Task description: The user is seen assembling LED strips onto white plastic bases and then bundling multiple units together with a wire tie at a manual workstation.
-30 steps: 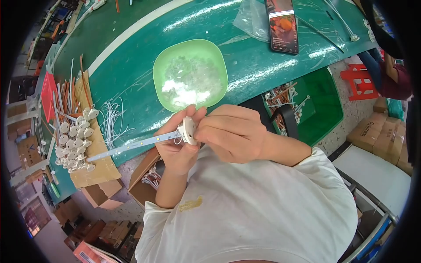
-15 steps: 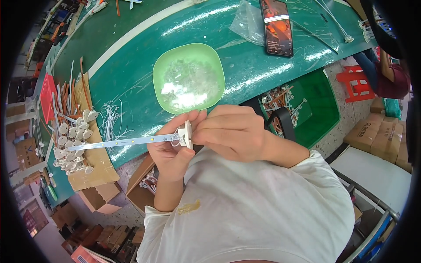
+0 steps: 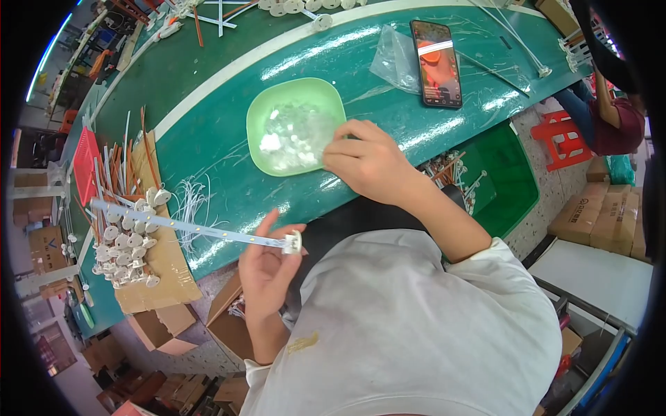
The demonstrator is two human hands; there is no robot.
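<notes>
My left hand (image 3: 265,274) grips an LED light strip (image 3: 201,229) near its end, thumb and fingers closed about a white round end cap (image 3: 292,243). The narrow pale strip, dotted with yellow LEDs, points left over a pile of white round caps with strips (image 3: 128,243). My right hand (image 3: 368,163) is at the right rim of a light green bowl (image 3: 258,114) with its fingers curled together. Whatever its fingertips may hold is hidden. Small clear, shiny pieces (image 3: 291,135) fill the bowl's bottom.
Thin white wires (image 3: 189,211) lie beside cardboard (image 3: 163,281) under the pile. A phone (image 3: 437,66) and a clear plastic bag (image 3: 395,61) lie at the far right. Below the table's right edge stands a green crate (image 3: 510,180) with strips. A person (image 3: 614,118) sits beyond a red stool (image 3: 555,139).
My right hand has left the end cap and moved up to the bowl's rim. My left hand has lowered with the strip, which now tilts up toward its left end.
</notes>
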